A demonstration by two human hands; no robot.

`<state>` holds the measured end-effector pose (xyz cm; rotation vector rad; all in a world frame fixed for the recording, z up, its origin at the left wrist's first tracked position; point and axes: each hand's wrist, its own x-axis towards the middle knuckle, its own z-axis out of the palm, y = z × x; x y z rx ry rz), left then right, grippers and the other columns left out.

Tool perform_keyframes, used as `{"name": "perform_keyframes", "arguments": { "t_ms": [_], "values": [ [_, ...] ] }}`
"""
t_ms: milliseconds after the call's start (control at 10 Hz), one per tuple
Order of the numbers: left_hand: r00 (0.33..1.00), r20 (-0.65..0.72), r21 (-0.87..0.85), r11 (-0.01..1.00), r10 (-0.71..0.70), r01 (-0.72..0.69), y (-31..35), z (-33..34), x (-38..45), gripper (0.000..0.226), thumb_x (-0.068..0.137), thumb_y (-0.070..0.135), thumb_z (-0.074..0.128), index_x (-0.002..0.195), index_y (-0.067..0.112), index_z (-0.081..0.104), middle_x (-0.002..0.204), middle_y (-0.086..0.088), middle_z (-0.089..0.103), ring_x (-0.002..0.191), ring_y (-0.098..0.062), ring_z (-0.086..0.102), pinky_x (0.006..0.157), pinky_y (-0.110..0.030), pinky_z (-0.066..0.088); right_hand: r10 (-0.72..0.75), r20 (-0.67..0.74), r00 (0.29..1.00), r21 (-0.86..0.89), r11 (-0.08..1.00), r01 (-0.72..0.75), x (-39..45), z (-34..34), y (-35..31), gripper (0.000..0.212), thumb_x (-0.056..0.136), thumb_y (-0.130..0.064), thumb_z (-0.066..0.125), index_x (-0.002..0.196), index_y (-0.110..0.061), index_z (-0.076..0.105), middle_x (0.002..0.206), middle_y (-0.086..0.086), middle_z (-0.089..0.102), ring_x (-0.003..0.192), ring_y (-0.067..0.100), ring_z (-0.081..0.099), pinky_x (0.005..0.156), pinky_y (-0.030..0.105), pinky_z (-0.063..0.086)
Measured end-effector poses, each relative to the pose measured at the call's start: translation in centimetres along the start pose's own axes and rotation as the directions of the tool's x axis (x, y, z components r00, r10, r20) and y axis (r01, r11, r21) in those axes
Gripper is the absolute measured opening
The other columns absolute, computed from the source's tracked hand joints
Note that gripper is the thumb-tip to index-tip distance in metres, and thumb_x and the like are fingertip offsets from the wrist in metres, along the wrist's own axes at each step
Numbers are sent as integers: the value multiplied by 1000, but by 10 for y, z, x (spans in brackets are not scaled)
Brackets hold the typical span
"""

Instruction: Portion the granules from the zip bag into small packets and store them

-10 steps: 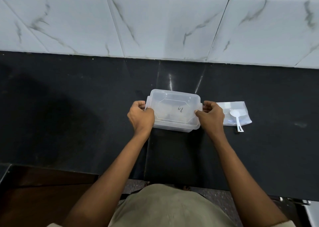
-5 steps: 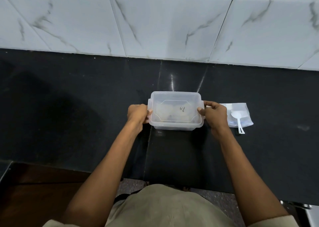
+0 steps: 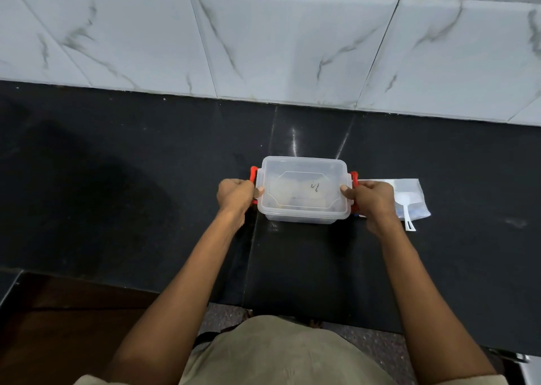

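Clear plastic box (image 3: 303,190) with red side clips (image 3: 253,173): closing time.
Left hand (image 3: 235,194) and right hand (image 3: 370,198) curl around each clip; best press both until they snap.

One mark only: a small dark handwritten scribble on the clear lid (image 3: 303,184) of the plastic container, right of centre. Two or three short strokes; could be a numeral or letters, not legible from this view. Pale packets show through the lid, no print readable on them. Zip bag (image 3: 409,198) beside the container: bluish patches, blurred, unreadable.
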<state>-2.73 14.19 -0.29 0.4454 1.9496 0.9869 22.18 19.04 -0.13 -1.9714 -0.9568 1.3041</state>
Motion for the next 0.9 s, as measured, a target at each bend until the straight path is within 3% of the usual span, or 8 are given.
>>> {"name": "perform_keyframes", "arguments": {
  "t_ms": [100, 200, 300, 400, 600, 700, 800, 900],
  "values": [
    [985, -84, 137, 981, 148, -135, -2, 8, -8, 23, 76, 0, 73, 62, 18, 69, 74, -1, 72, 74, -21, 73, 69, -37, 64, -223, -98, 970, -250, 949, 193, -8, 4, 4, 23, 87, -19, 79, 102, -1, 77, 90, 10, 73, 79, 21, 65, 66, 33, 56],
    [961, -107, 280, 935, 257, -219, -3, 13, -13, 24, 74, 1, 69, 63, 22, 70, 69, 2, 71, 67, -16, 71, 61, -34, 62, -313, -164, 936, -385, 894, 232, -11, 7, 5, 20, 83, -18, 76, 81, 1, 76, 75, 13, 72, 60, 18, 57, 50, 21, 36],
    [946, -113, 398, 886, 304, -237, -1, 17, -18, 14, 74, 1, 70, 68, 13, 72, 69, 0, 69, 62, -14, 65, 55, -28, 56, -347, -223, 911, -481, 852, 206, -13, 13, 5, 21, 77, -15, 71, 69, 3, 69, 59, 11, 62, 50, 19, 51, 48, 24, 37],
    [890, -130, 525, 792, 436, -312, -1, 24, -24, 6, 67, -2, 66, 67, 5, 67, 66, -5, 62, 57, -20, 60, 52, -26, 45, -402, -249, 881, -583, 789, 195, -16, 20, 2, 17, 82, -15, 69, 70, -3, 68, 60, 3, 56, 51, 16, 47, 52, 25, 34],
    [846, -73, 574, 716, 528, -397, -4, 22, -28, 8, 66, -2, 67, 63, 4, 61, 74, -7, 62, 61, -24, 61, 60, -38, 58, -462, -211, 861, -620, 745, 248, -16, 19, 9, 18, 89, -20, 68, 79, -5, 67, 87, 10, 64, 68, 24, 57, 64, 31, 41],
    [842, -11, 602, 676, 540, -426, -2, 18, -29, 7, 76, 5, 71, 81, 6, 66, 92, -2, 58, 72, -19, 59, 65, -35, 55, -558, -142, 818, -694, 645, 319, -23, 29, 19, 36, 95, -15, 59, 128, -2, 60, 122, 17, 56, 106, 34, 58, 81, 43, 48],
    [830, 66, 612, 634, 554, -472, 2, 18, -27, 44, 86, 19, 73, 126, 9, 59, 123, -6, 53, 110, -23, 56, 87, -38, 54, -628, -100, 771, -745, 561, 360, -27, 33, 23, 62, 91, -10, 61, 150, -1, 41, 142, 20, 50, 124, 38, 52, 94, 48, 48],
    [701, 118, 516, 560, 703, -648, 29, 16, -29, 65, 97, 22, 64, 153, 7, 35, 155, -9, 38, 144, -25, 36, 116, -39, 36, -733, -115, 670, -725, 523, 448, -30, 25, -8, 60, 98, -19, 57, 153, -4, 39, 155, 20, 41, 137, 38, 44, 104, 50, 42]
  ]
}}
